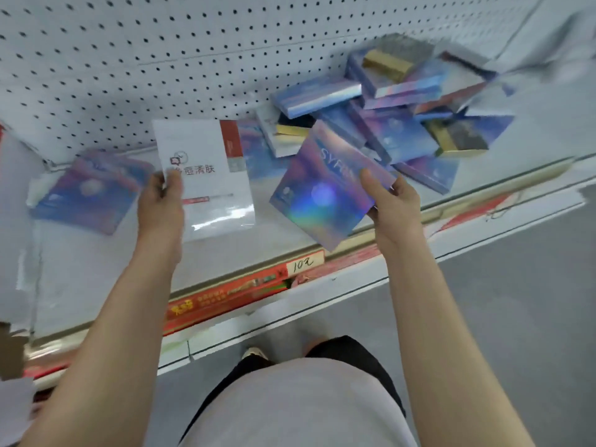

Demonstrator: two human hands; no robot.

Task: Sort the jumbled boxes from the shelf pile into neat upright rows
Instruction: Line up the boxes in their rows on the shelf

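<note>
White pegboard shelf point(96, 269), box pile point(403, 104) upper right; my left hand point(163, 201) pinches a white box point(203, 175), right hand point(392, 201) grips a tilted holographic box point(322, 195), both mid-frame

Bright even light, motion blur upper right, wide-angle bending at edges.

A handwritten price tag point(302, 263) fronts the pegboard point(129, 59).
</note>
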